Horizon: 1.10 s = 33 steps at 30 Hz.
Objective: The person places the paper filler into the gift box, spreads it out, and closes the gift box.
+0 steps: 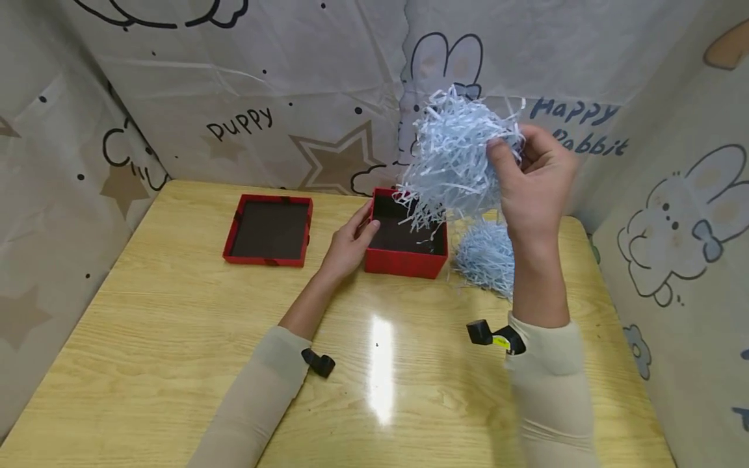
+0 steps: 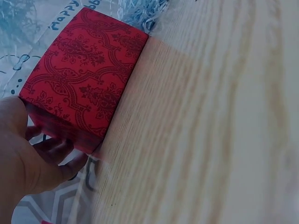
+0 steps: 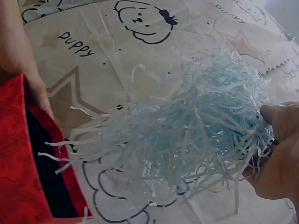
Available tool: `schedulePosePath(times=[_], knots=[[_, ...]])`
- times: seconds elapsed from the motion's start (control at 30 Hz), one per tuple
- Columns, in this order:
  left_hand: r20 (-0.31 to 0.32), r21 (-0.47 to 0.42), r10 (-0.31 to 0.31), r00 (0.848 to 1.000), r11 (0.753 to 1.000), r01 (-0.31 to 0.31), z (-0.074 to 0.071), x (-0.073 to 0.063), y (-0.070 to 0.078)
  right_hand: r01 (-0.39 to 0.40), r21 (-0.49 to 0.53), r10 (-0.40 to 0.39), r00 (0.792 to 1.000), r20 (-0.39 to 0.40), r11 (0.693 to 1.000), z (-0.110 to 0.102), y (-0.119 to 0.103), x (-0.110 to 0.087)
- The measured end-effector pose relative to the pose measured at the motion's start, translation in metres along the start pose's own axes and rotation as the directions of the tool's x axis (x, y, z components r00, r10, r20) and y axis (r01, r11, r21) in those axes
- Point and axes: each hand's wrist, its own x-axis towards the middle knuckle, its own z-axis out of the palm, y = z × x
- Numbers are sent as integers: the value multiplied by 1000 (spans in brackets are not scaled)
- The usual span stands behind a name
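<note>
A red box with a dark inside stands open-topped on the table; dark scrollwork covers its walls in the left wrist view. My left hand holds the box at its left wall, thumb at the rim and fingers along the outside. My right hand pinches a large tuft of pale blue shredded paper between thumb and fingers, raised above the box's right side. Loose strands hang down toward the opening. Another heap of shredded paper lies just right of the box, partly hidden by the right forearm.
The red box lid lies left of the box, its dark inside facing up. A light wooden table carries everything. Printed cloth hangs behind and at both sides, close to the table's edges.
</note>
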Motion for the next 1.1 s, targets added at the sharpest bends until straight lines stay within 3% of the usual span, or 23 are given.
schedulePosePath(times=[0.3, 0.57, 0.8, 0.93, 1.1], knots=[[-13, -22, 16, 1000, 1000, -17, 5, 1, 1, -189, 42, 190, 982, -15, 981, 20, 10, -21], [-9, -24, 11, 1000, 1000, -11, 5, 0, 1, -241, -101, 243, 970, 8, 965, 26, 33, -49], [-7, -15, 10, 1000, 1000, -10, 5, -2, -3, -235, -247, 245, 969, 11, 940, 27, 54, -64], [-4, -11, 12, 1000, 1000, -12, 3, -2, -3, -242, -288, 258, 966, 18, 926, 25, 57, -68], [4, -13, -4, 1000, 1000, 4, 1, -2, -1, -295, -294, 325, 944, 55, 909, 22, 62, -73]])
